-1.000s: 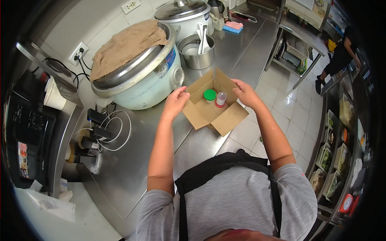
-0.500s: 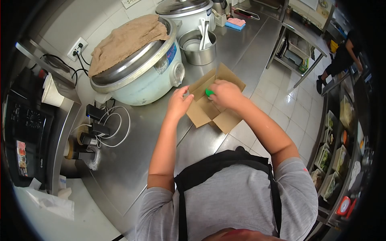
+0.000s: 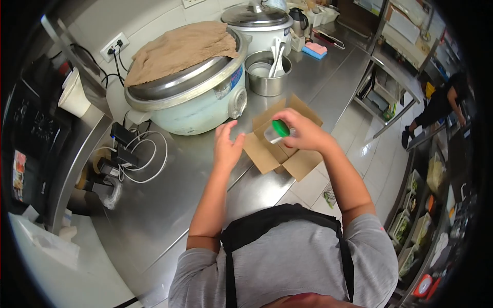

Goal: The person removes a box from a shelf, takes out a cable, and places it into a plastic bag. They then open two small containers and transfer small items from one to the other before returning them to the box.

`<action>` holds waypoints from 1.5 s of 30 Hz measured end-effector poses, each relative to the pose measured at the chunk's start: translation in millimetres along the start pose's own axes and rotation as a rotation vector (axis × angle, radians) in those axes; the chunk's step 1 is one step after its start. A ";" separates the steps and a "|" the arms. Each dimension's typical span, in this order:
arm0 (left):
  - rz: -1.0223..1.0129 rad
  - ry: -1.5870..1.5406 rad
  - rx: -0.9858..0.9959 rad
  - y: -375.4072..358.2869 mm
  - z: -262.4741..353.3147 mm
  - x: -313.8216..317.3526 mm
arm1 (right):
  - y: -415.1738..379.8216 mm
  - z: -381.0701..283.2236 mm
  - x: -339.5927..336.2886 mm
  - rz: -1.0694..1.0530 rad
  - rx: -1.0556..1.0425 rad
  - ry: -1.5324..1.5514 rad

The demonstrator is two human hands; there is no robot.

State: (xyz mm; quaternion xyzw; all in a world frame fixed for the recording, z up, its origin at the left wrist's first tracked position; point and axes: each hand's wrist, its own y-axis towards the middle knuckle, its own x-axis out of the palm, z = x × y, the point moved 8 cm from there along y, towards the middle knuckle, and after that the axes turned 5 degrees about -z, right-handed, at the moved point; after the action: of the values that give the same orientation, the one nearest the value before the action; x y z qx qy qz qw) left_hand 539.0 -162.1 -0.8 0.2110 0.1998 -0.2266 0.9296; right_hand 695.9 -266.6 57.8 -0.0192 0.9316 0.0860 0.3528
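My right hand (image 3: 307,132) is closed around a small clear jar with a green lid (image 3: 280,128), held tilted above an open cardboard box (image 3: 263,154). A bit of red shows under my fingers; what it is I cannot make out. The box sits at the counter's edge with its flaps spread outward, and its inside is partly hidden by my hand and the jar. To the left of the box, my left hand (image 3: 228,148) is raised with fingers apart, holding nothing.
A large rice cooker (image 3: 197,114) under a brown cloth (image 3: 179,51) stands behind my left hand. Beyond the box is a metal pot (image 3: 267,87) with white utensils. Cables (image 3: 154,154) lie on the steel counter (image 3: 185,190) at left. Another person (image 3: 441,102) stands far right.
My right hand has lifted the green-lidded jar up from inside the box. My left hand has come away from the box's left side. The camera view has shifted slightly.
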 end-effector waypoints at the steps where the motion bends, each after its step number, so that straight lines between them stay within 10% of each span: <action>1: 0.045 -0.023 0.020 -1.5 8.0 -9.3 | -10.9 -23.7 -13.7 0.033 -0.110 0.033; 8: -0.411 -0.526 0.224 -25.2 91.7 7.1 | -38.0 -101.5 -40.4 0.043 -0.262 -0.138; 14: -0.388 -0.184 0.279 -43.3 119.4 20.6 | -30.4 -107.2 -8.7 -0.089 -0.358 -0.192; 20: -0.313 0.073 0.221 -45.4 104.9 20.2 | -22.7 -70.1 11.8 -0.018 0.141 -0.449; 26: -0.613 0.001 0.049 -59.3 91.9 19.0 | -26.9 -65.9 28.2 -0.125 -0.015 -0.239; 29: -0.574 -0.243 0.197 -65.3 77.3 26.6 | -29.2 -64.1 40.6 -0.134 -0.085 -0.148; 33: -1.065 -0.889 -0.264 -100.4 57.3 48.3 | -36.1 -88.7 54.7 -0.415 -0.243 -0.083; 37: -1.382 -1.087 -0.089 -116.0 48.0 46.9 | -38.8 -101.4 44.0 -0.406 -0.477 0.113; 45: -0.723 -0.040 0.265 -83.4 88.4 -23.0 | -54.7 -36.1 84.3 -0.119 -0.047 1.017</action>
State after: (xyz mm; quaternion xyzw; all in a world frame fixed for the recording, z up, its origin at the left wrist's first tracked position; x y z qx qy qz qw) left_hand 502.4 -264.4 58.3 0.2406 0.2120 -0.5676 0.7583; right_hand 614.3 -324.6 20.7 -0.1194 0.9805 0.0664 -0.1415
